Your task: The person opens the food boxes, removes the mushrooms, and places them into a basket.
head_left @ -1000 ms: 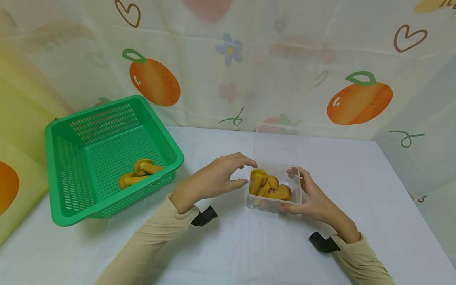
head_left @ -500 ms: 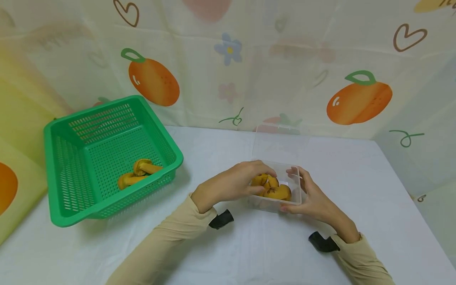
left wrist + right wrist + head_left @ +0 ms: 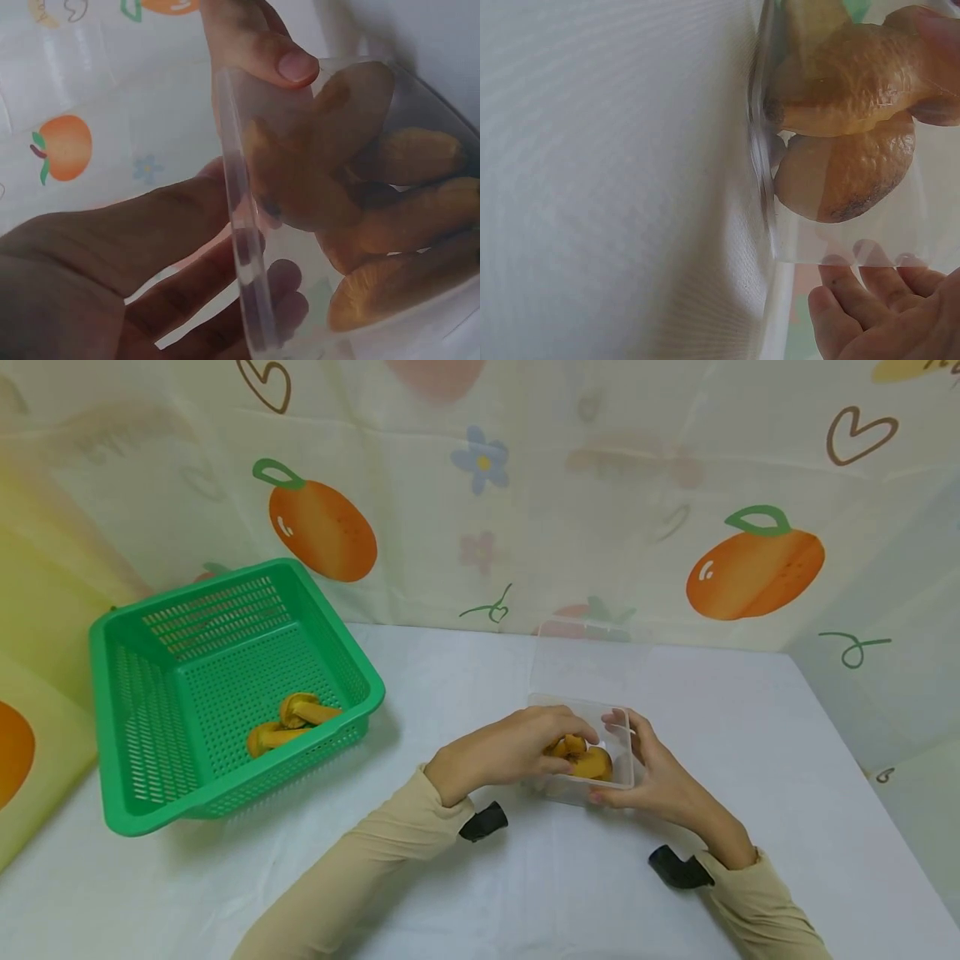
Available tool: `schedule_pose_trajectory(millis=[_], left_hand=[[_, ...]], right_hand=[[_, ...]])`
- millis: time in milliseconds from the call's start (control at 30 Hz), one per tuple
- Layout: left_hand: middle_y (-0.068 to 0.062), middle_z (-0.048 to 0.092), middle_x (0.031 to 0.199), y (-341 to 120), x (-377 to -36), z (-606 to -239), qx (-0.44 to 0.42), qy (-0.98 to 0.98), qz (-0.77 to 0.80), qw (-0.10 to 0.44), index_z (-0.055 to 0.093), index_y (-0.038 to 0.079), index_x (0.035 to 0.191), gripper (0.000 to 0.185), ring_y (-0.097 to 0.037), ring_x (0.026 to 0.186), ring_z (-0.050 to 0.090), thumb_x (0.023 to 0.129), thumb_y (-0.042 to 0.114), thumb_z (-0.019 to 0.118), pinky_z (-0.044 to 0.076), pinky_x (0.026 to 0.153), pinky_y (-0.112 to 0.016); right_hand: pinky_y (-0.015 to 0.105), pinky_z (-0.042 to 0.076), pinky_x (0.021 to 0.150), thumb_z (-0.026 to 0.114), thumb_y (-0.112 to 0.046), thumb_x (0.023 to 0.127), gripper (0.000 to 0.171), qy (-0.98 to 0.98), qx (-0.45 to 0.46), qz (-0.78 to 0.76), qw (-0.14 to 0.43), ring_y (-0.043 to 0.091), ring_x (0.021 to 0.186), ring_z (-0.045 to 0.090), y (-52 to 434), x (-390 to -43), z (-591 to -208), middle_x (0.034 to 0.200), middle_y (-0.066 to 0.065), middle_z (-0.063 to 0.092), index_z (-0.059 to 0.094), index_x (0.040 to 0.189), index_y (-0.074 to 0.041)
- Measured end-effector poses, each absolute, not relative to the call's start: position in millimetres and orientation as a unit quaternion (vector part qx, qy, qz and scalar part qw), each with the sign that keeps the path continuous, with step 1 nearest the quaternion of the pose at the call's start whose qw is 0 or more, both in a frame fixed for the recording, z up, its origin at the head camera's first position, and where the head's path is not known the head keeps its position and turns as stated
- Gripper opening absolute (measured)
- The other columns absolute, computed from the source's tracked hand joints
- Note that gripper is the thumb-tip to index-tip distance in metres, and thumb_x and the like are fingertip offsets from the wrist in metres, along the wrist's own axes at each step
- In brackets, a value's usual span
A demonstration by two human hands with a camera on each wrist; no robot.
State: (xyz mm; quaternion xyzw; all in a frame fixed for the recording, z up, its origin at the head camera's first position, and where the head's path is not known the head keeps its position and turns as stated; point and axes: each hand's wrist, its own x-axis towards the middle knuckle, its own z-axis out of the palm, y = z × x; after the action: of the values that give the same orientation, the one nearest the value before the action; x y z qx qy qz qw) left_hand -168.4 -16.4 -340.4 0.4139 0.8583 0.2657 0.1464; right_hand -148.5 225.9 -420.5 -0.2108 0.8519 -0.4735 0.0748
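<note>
Two basket mushrooms (image 3: 288, 724), perhaps four boxed (image 3: 588, 763)

A clear box (image 3: 241, 247) holds orange mushrooms (image 3: 360, 195); the left hand (image 3: 97, 277) reaches in over its rim.

Head cam looks down; wrist cams close on clear box (image 3: 615, 752).

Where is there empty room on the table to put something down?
Bare table lies right of the clear box, out to the table's right edge. Another free strip runs between the green basket and the box, back toward the curtain. It is crowded at the box, where the left hand reaches in among the mushrooms and the right hand holds its side.
</note>
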Motion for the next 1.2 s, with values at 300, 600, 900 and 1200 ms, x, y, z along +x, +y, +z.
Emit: schedule_pose_trajectory(millis=[300,600,900,1200], left_hand=[[-0.004,0.065,0.131,-13,-174,-343,0.408,0.86,0.256,0.167,0.063,0.01,0.131,0.042,-0.015,0.118,0.059,0.09,0.014,0.073,0.047,0.103,-0.026],[-0.001,0.065,0.128,-14,-174,-348,0.424,0.853,0.264,0.149,0.063,0.011,0.131,0.034,-0.013,0.115,0.058,0.097,0.011,0.064,0.047,0.101,-0.025],[0.0,0.066,0.127,-11,-173,-354,0.421,0.858,0.265,0.128,0.068,0.014,0.128,0.03,-0.012,0.117,0.059,0.101,0.011,0.054,0.047,0.101,-0.024],[0.004,0.067,0.118,-7,-175,-356,0.41,0.869,0.25,0.122,0.067,0.016,0.126,0.035,-0.007,0.103,0.058,0.092,0.024,0.071,0.048,0.092,-0.02]], right_hand=[[0.072,0.021,0.112,0.087,-0.017,0.075,0.102,0.849,-0.211,-0.478,0.083,0.047,0.143,0.028,224,-150,-419,0.152,0.02,0.032,0.019,0.149,-0.004],[0.07,0.019,0.114,0.088,-0.017,0.074,0.102,0.851,-0.209,-0.474,0.082,0.045,0.145,0.026,225,-151,-419,0.152,0.02,0.033,0.02,0.149,-0.004],[0.07,0.018,0.115,0.087,-0.017,0.075,0.102,0.849,-0.204,-0.479,0.089,0.044,0.145,0.025,226,-149,-419,0.153,0.02,0.032,0.019,0.149,-0.004],[0.069,0.018,0.115,0.088,-0.017,0.074,0.101,0.852,-0.21,-0.474,0.08,0.042,0.145,0.025,226,-149,-419,0.152,0.02,0.033,0.02,0.148,-0.003]])
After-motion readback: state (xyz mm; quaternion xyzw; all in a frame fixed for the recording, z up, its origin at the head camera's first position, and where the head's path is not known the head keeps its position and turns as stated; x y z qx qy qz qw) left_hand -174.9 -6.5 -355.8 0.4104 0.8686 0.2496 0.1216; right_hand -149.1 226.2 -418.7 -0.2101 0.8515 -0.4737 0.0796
